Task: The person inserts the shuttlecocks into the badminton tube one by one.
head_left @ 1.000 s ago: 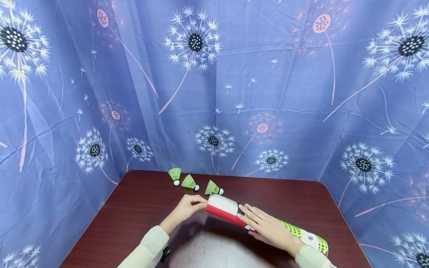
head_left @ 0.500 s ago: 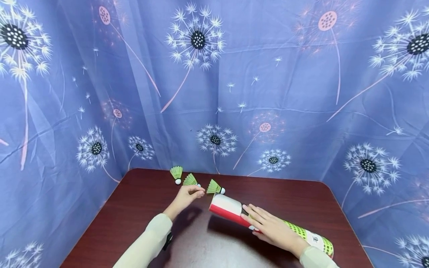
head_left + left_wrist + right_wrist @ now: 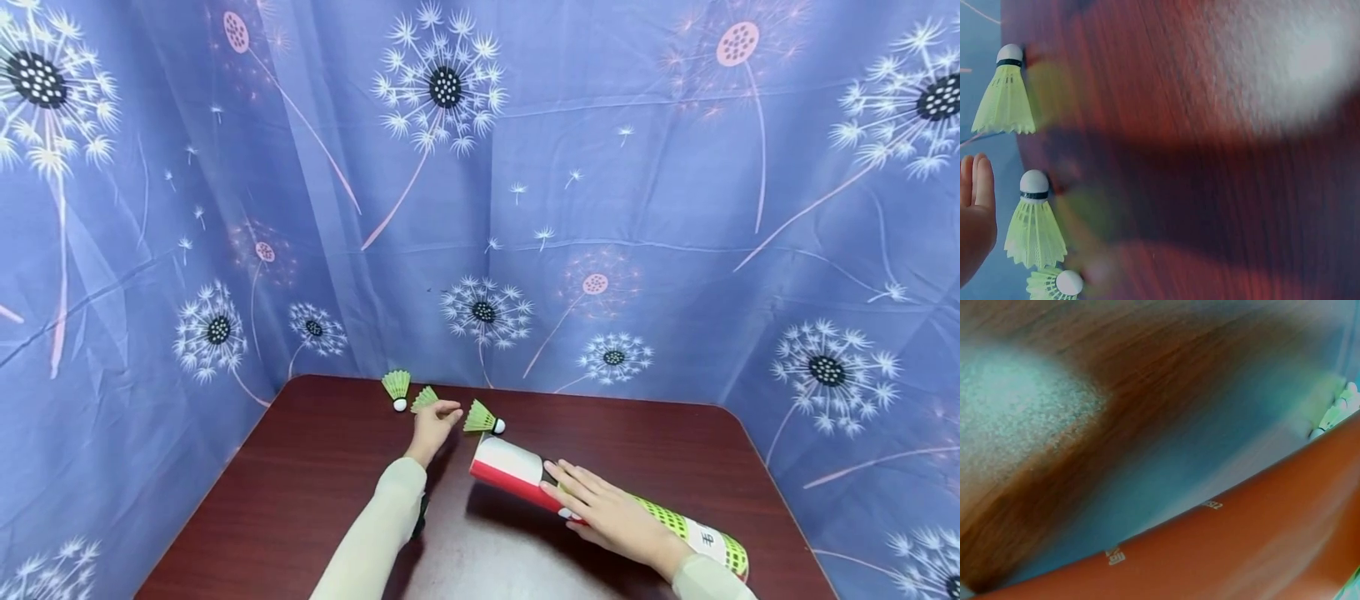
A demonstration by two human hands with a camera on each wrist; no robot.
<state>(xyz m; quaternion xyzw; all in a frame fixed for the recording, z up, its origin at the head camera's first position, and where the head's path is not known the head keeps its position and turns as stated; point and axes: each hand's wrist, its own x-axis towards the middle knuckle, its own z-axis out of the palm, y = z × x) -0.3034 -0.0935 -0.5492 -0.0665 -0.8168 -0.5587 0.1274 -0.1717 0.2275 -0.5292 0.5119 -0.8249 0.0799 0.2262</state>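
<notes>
Head view: you have your left hand [image 3: 435, 427] over the middle shuttlecock [image 3: 423, 398], covering its cork; only the yellow-green skirt shows. Left wrist view uncovers that cork, white with a black band, and places your fingers, at the left edge of the frame, beside the shuttlecock with a gap between. Left grip: released, nothing seen in it.

Your right hand [image 3: 603, 510] rests across the tube [image 3: 510, 458] at lower right of centre, visible fingers straight; right grip relaxed, not clenched. Tube slants from centre down to lower right; white and red at its left end, green grid at its right end, with a white label [image 3: 707, 540]. Right wrist view shows small printed marks [image 3: 1115, 555] on an orange-red side, unseen from the head; your right hand is out of that frame.

Left shuttlecock [image 3: 396, 387] and right shuttlecock [image 3: 482, 418] lie on the dark red desk [image 3: 315, 475] either side of your left hand; the right one is near the tube's end. In the right wrist view the tube's edge partly blocks the shuttlecocks at the right. Blue dandelion curtain [image 3: 360, 317] stands behind the desk.
</notes>
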